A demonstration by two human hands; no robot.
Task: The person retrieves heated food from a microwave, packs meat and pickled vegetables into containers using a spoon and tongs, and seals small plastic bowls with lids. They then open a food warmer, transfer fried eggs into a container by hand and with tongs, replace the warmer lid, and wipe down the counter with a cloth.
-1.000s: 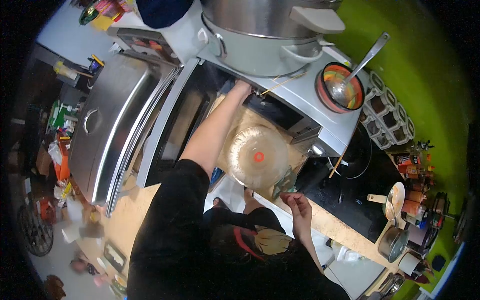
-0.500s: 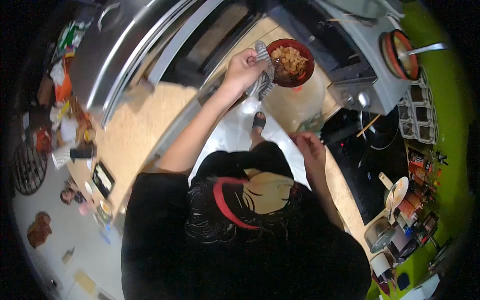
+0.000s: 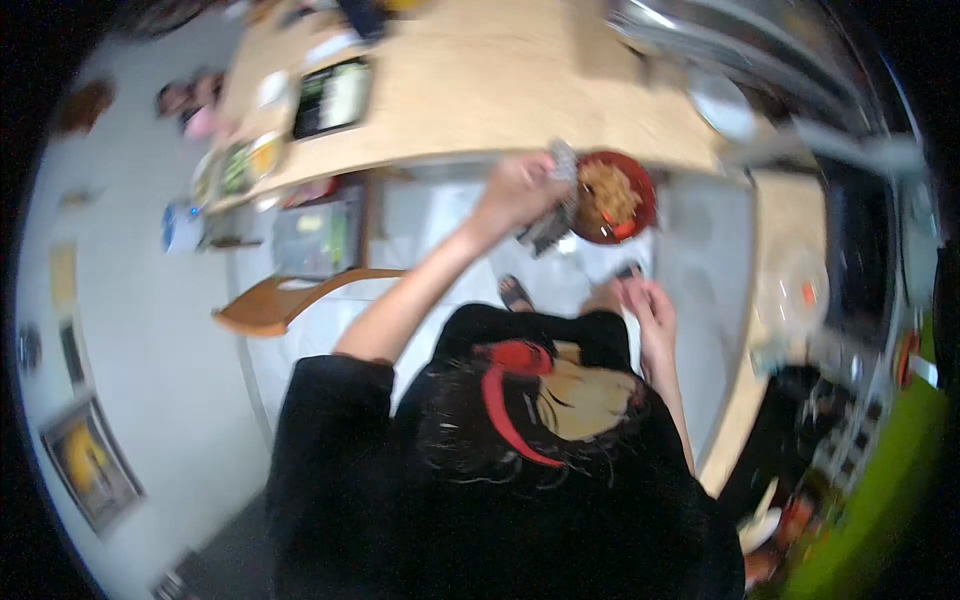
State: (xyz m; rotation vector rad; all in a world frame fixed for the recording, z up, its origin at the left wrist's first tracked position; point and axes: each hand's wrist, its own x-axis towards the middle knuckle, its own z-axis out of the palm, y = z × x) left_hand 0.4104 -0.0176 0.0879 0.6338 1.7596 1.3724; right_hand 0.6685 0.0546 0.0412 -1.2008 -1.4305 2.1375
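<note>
- Kitchen scene, seen from overhead: a person in a black top stands with the left arm stretched forward, bent slightly at the elbow, the left hand (image 3: 518, 190) raised ahead of the body.
- Fingers of that hand are clenched around a grey-and-white striped cloth (image 3: 552, 215), which is pressed against the near rim of a round red bowl of brown, noodle-like food (image 3: 612, 197).
- The bowl sits just right of the knuckles, carried in the air beside the edge of a long pale wooden counter (image 3: 480, 100), its rim touching the cloth rather than bare skin.
- The right hand (image 3: 648, 300) hangs lower and close to the body, below the bowl and apart from it; whether its fingers are curled or loose cannot be told through the blur.
- A curved wooden chair back (image 3: 290, 297) stands to the person's left.
</note>
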